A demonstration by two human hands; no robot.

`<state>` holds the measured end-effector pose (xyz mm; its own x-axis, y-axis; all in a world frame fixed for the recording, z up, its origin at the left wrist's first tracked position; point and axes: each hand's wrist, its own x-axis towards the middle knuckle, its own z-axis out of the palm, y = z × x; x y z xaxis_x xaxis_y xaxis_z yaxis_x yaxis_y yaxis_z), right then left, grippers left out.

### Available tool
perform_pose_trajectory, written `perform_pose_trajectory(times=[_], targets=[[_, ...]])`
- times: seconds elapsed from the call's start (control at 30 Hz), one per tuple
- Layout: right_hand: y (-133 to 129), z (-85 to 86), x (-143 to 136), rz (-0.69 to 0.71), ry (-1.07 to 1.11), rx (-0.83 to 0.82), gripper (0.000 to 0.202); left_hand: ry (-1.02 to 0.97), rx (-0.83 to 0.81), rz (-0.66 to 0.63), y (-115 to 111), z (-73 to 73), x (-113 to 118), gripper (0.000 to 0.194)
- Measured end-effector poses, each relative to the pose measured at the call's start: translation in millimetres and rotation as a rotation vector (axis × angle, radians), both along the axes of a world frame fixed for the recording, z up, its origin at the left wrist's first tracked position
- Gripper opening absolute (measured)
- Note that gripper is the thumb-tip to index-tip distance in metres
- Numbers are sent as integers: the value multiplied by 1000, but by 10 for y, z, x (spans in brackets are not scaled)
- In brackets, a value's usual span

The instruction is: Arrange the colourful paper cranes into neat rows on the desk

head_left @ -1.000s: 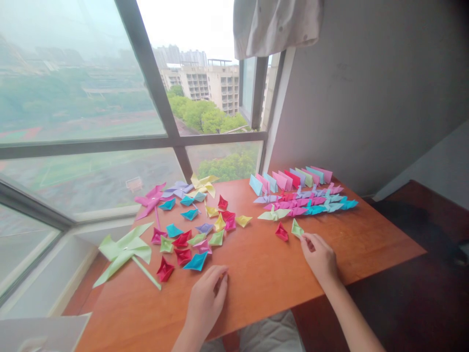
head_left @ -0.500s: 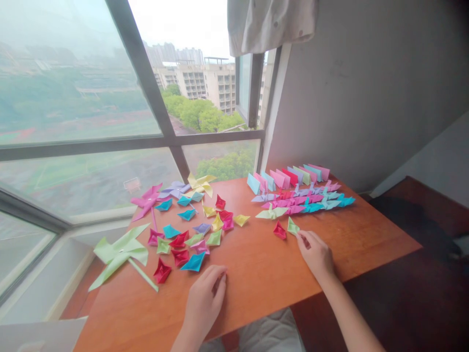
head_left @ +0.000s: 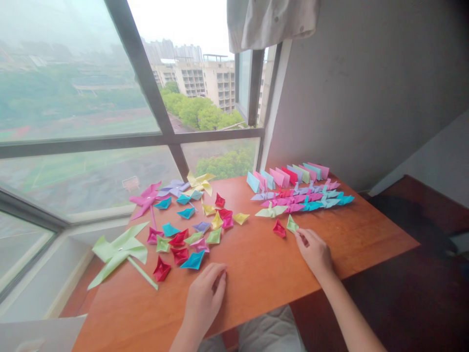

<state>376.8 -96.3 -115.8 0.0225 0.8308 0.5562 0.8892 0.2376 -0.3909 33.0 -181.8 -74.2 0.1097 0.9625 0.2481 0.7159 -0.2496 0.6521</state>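
My right hand (head_left: 313, 252) has its thumb and forefinger pinched at the near corner of a light green paper boat (head_left: 292, 223), which sits on the wooden table (head_left: 256, 264). Just left of that boat is a red paper boat (head_left: 279, 229). Resting near the table's front edge, my left hand (head_left: 207, 291) has curled fingers close to the thumb and nothing visible in them. The nearest thing to it is a blue paper boat (head_left: 193, 260), one of several boats in mixed colours spread over the left half.
A large green paper pinwheel (head_left: 120, 249) lies at the left. Pink (head_left: 147, 197), purple and yellow (head_left: 201, 182) pinwheels lie by the window. Rows of paper cranes (head_left: 308, 199) and standing folded papers (head_left: 280, 177) fill the back right, near the wall.
Nothing on the table has visibly moved, and both hands keep their places. Only the camera's view has shifted very slightly.
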Motion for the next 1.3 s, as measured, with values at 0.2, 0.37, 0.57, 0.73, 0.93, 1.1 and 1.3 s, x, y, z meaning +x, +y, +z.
perform_pose_trajectory(times=[0.2,0.37,0.57,0.73,0.93,1.1,1.3], targets=[[6,-38,23,3,17,-29,27,-3,-15,-6,10,-24,-2,17],[14,-52,32,11,35,-46,29,-7,-23,-9,18,-39,-4,17],[14,-47,29,5,25,-39,29,-12,-37,-17,-3,-22,-5,18],[6,-38,19,-8,23,-38,30,-19,-53,-24,0,-20,-2,20],[-22,-9,-1,-27,52,-42,29,-47,-5,5,-19,-40,-2,19],[-54,28,-4,-65,96,2,29,-38,108,151,-93,-20,-42,20],[-67,52,4,-48,106,56,29,218,113,411,-86,125,-342,24]])
